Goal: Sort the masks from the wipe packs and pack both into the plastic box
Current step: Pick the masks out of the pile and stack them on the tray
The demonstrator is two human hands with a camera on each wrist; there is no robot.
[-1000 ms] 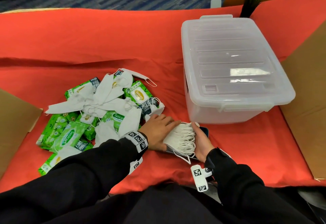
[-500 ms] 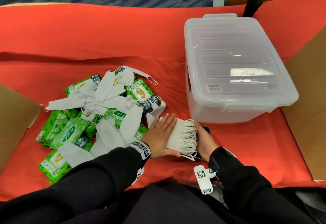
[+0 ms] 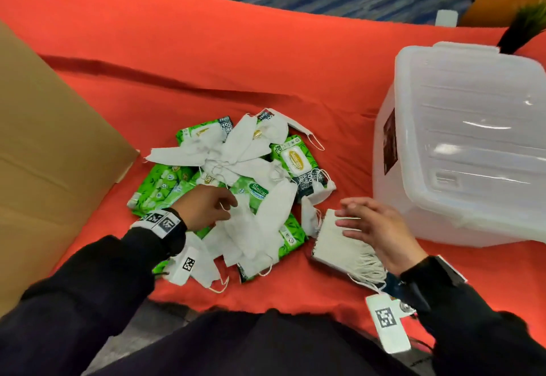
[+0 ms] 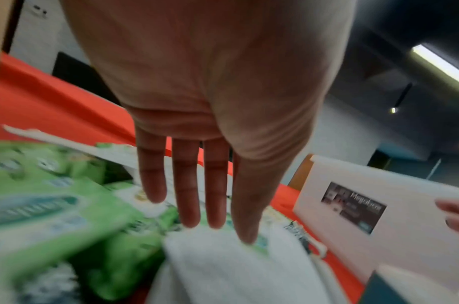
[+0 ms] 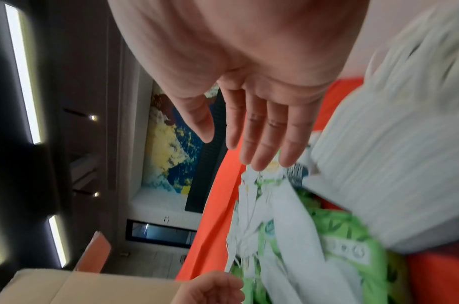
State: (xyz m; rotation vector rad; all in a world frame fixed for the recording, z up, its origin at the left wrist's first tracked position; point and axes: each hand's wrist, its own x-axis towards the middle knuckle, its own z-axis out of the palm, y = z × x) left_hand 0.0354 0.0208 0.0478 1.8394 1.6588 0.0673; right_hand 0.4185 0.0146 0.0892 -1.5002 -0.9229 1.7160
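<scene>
A jumble of loose white masks [image 3: 248, 233] and green wipe packs [image 3: 295, 159] lies on the red cloth. My left hand [image 3: 227, 207] hovers over it with straight fingers [image 4: 187, 205] pointing down at a white mask [image 4: 223, 267]; it holds nothing. To the right sits a neat stack of masks [image 3: 334, 245], ear loops trailing toward me. My right hand [image 3: 348, 213] is open just above the stack's far edge, its fingers [image 5: 262, 144] straight, with the stack [image 5: 392, 154] beside it. The clear plastic box [image 3: 461, 151] stands at the right with its lid on.
A brown cardboard flap [image 3: 53, 145] rises along the left. The red cloth [image 3: 206, 59] stretches behind the pile. A dark plant [image 3: 523, 29] and a white cup [image 3: 446, 17] stand beyond the box. Something dark and flat [image 3: 390, 284] pokes out under the stack.
My left hand has let go of the mask stack and moved left over the loose pile. My right hand came off the stack's side and now hovers open above it.
</scene>
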